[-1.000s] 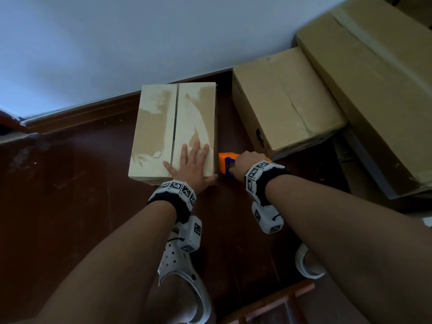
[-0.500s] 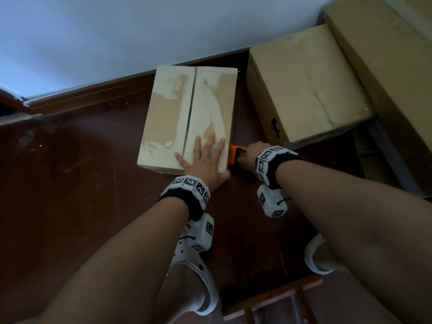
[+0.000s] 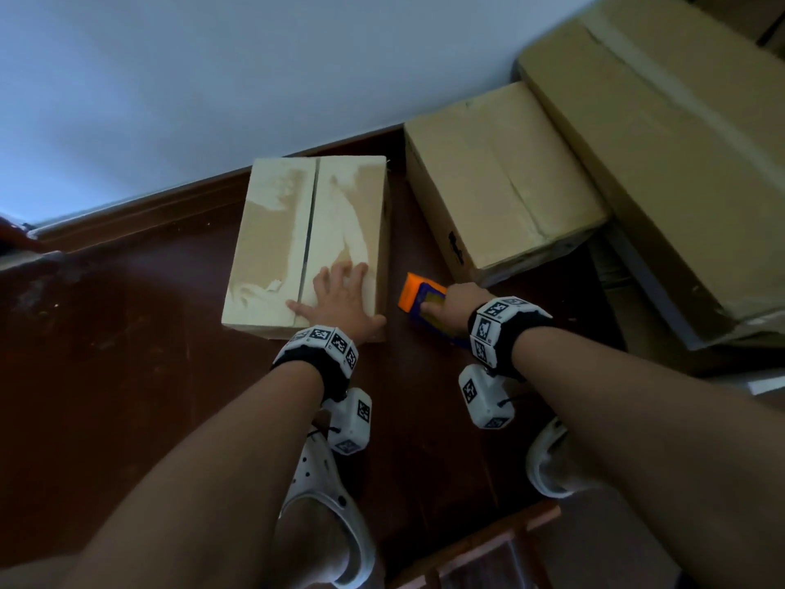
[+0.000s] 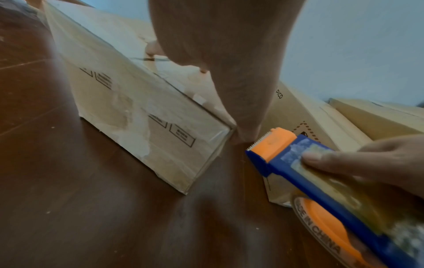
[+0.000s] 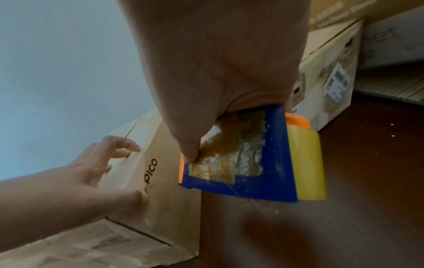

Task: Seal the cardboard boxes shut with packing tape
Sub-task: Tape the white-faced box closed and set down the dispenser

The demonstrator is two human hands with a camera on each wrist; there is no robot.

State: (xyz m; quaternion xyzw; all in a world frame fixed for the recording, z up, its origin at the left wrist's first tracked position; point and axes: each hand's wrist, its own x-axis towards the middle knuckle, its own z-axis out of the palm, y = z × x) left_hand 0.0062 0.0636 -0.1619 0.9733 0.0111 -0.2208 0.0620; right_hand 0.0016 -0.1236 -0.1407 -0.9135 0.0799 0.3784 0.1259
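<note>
Small cardboard box (image 3: pixel 306 244), flaps closed, seam untaped, sitting on dark wooden floor (image 3: pixel 119 376) near wall. Left hand (image 3: pixel 340 297) lying flat on its near right corner. Right hand (image 3: pixel 456 303) gripping blue-orange tape dispenser (image 3: pixel 418 297) in the gap beside a larger box (image 3: pixel 501 184).

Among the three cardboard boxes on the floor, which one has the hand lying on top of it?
The small pale box at the far left, with an untaped centre seam. The left hand lies flat on its near end; the two larger boxes are untouched.

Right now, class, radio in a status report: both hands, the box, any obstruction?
Left hand flat on small box. Right hand gripping tape dispenser beside it. Seam untaped. Nothing blocking.
</note>
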